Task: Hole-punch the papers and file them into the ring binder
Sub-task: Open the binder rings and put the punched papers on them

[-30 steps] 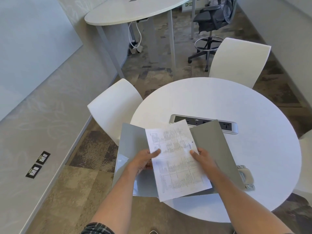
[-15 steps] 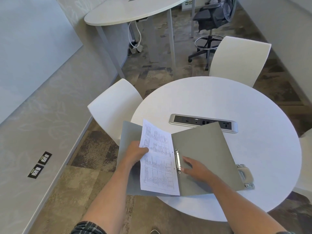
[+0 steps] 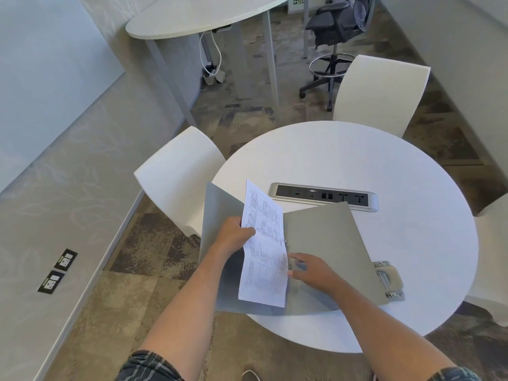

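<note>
A grey ring binder (image 3: pixel 327 243) lies open at the near left edge of the round white table (image 3: pixel 398 166). My left hand (image 3: pixel 233 237) grips the left edge of the printed papers (image 3: pixel 264 257), which stand tilted up over the binder's left cover with their right edge at the rings. My right hand (image 3: pixel 310 270) rests on the right inner cover beside the rings, fingers spread, touching the papers' edge. A metal hole punch (image 3: pixel 389 279) sits on the table just right of the binder.
A silver power socket strip (image 3: pixel 324 194) is set in the table behind the binder. White chairs stand at the left (image 3: pixel 176 177), at the back (image 3: pixel 379 92) and at the right edge. A second table and a dark office chair are farther back.
The papers went from lying flat in both hands across the binder to standing tilted at the rings. My right hand let go of them and dropped to the right cover by the rings.
</note>
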Action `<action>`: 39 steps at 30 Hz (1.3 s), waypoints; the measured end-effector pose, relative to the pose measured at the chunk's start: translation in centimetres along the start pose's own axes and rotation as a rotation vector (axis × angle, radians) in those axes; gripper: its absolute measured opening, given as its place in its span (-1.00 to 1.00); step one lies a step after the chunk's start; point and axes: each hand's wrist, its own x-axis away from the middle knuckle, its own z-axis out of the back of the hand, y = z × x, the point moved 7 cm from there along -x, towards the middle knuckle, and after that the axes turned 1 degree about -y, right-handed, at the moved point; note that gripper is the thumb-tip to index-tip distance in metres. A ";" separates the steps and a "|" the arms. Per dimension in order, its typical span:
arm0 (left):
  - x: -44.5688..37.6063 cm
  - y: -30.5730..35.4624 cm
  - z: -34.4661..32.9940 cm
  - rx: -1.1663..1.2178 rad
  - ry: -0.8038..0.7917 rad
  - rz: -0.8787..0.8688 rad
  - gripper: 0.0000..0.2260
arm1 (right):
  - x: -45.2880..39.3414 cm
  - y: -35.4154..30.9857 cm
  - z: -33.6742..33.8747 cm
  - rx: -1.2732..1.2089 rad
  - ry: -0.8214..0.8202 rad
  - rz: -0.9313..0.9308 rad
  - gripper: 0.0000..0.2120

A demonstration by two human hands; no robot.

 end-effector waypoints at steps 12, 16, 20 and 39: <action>0.1 1.2 -2.1 0.081 -0.103 -0.028 -0.87 | 0.6 -4.6 1.7 -0.257 0.069 0.136 -0.55; 0.4 1.8 -4.0 0.057 -0.200 -0.032 -0.93 | 1.5 -6.2 2.2 -0.399 0.034 0.191 -0.48; 0.5 2.5 -6.3 0.058 -0.282 -0.014 -0.87 | 2.0 -6.8 2.8 -0.433 0.048 0.191 -0.35; -0.6 -2.3 -10.6 -0.049 -0.393 0.064 -0.83 | 4.0 2.9 9.5 -0.608 0.324 -0.031 -0.87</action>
